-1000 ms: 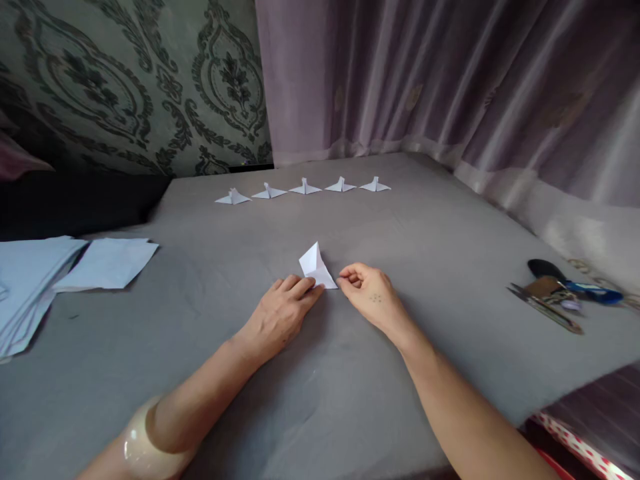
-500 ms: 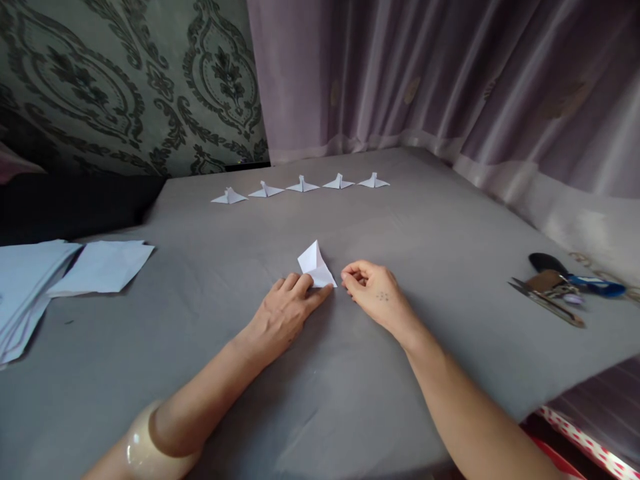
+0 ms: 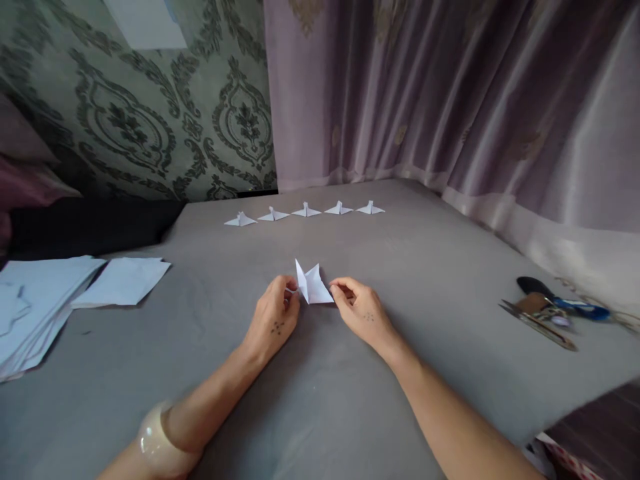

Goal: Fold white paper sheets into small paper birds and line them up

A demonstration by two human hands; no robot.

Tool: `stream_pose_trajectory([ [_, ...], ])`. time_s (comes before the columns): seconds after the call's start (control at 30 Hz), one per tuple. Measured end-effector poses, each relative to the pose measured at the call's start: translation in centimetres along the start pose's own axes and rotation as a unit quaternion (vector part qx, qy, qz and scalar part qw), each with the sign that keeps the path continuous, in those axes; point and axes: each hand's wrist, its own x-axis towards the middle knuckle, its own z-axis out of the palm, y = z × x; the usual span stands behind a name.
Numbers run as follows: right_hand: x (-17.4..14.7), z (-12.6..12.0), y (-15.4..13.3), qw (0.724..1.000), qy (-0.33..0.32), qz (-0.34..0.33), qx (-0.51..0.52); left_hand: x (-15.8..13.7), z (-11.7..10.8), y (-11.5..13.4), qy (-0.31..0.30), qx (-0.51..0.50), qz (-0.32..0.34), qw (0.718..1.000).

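A small folded white paper stands partly opened on the grey cloth, with one flap upright and pointed. My left hand is closed at its left edge, thumb and fingers pinching the paper there. From the right, my right hand pinches the paper's lower right corner between thumb and fingertips. A pale bangle circles my left forearm. Farther back, several folded white paper figures sit in a row, each with two wing-like points spread to the sides.
Stacked white sheets lie at the left, beside a smaller square of paper. Behind them is a black cloth. At the right lie scissors and a blue-handled tool. A purple curtain hangs along the back and right.
My left hand has gone from pressing the paper flat to pinching its left side, and a flap now stands up. My right hand has closed on the right corner. The view has tilted up.
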Motion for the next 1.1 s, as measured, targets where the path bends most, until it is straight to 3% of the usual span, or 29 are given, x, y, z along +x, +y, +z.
stream_pose_trajectory([
  [0.17,-0.1,0.5,0.2,0.998,0.006,-0.055,-0.043,0.2,0.1,-0.7,0.012,0.034,0.036,0.999],
  [0.33,0.1,1.1,0.2,0.997,0.009,-0.05,-0.061,0.1,0.0,-1.3,-0.016,0.102,0.108,0.989],
  [0.6,-0.5,1.0,-0.3,0.995,-0.052,-0.082,-0.014,0.5,-0.8,-1.6,-0.014,0.088,0.161,0.983],
  [0.7,-0.8,0.6,-0.5,0.993,-0.063,-0.09,0.033,0.7,-1.3,-1.3,-0.008,0.009,0.161,0.987],
  [0.83,-0.8,-0.5,-1.3,0.989,-0.042,-0.102,0.101,0.6,-1.8,-0.3,0.03,-0.166,0.092,0.981],
  [0.93,-0.8,-1.6,-2.2,0.987,-0.007,-0.097,0.125,0.4,-2.4,0.8,0.034,-0.304,0.023,0.952],
  [1.1,-0.9,-2.8,-3.9,0.987,0.036,-0.093,0.124,-0.1,-3.1,2.6,-0.015,-0.478,-0.062,0.876],
])
